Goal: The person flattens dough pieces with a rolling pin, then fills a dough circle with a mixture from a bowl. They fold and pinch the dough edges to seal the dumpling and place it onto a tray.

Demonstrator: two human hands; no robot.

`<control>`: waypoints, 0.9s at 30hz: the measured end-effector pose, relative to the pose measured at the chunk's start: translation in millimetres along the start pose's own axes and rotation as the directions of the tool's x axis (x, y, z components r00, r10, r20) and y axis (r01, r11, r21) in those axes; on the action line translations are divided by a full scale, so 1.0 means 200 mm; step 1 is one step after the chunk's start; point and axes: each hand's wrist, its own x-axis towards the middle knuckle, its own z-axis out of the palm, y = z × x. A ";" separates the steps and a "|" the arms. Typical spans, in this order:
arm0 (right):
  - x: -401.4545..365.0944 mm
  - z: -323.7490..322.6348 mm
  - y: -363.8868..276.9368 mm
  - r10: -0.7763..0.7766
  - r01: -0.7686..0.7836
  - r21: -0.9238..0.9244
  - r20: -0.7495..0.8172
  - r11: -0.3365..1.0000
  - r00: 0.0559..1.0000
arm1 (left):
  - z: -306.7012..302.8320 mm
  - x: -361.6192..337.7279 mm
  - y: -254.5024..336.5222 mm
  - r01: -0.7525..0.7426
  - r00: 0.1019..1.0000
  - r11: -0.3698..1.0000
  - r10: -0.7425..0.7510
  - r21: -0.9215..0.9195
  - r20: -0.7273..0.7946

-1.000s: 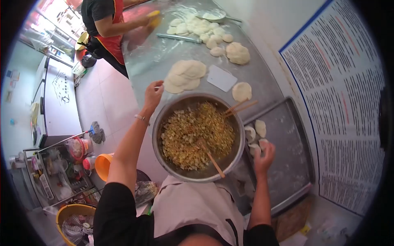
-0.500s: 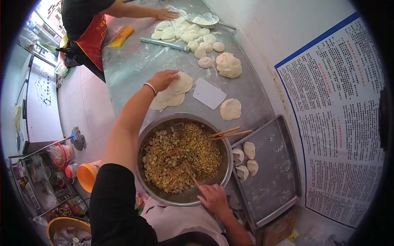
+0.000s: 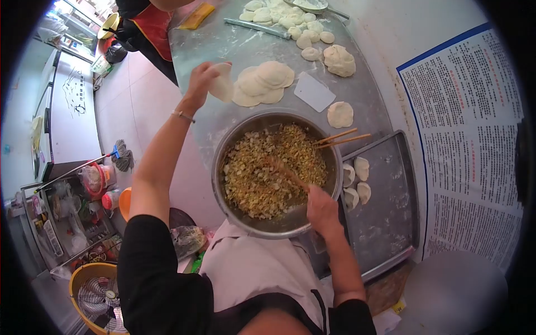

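My left hand (image 3: 204,84) is closed on the edge of a thin round dough wrapper (image 3: 222,82), held up left of the bowl. A stack of dough wrappers (image 3: 258,85) lies on the metal table beside it. My right hand (image 3: 324,212) grips the handle of a slim wooden stirring utensil (image 3: 295,177). Its far end is blurred within the chopped filling (image 3: 251,178), so its shape cannot be made out. The wide metal bowl (image 3: 219,192) holds this filling, and a pair of chopsticks (image 3: 341,137) leans over its right rim.
Several folded dumplings (image 3: 364,192) sit on a metal tray (image 3: 385,234) at right. A white scraper (image 3: 314,92), dough lumps (image 3: 339,60), small dough pieces (image 3: 310,53) and a rolling pin (image 3: 258,28) lie on the table (image 3: 206,47). A co-worker in a red apron (image 3: 153,28) stands far left.
My left hand has lifted a wrapper off the stack and moved left. My right hand has shifted its grip and moved the utensil in the filling. The whole view has shifted.
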 end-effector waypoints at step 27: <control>-0.17 0.26 -0.31 0.099 -0.253 0.818 0.236 0.517 0.967 | 0.54 -1.44 -0.40 0.198 0.850 0.555 -0.508 -0.808 -0.141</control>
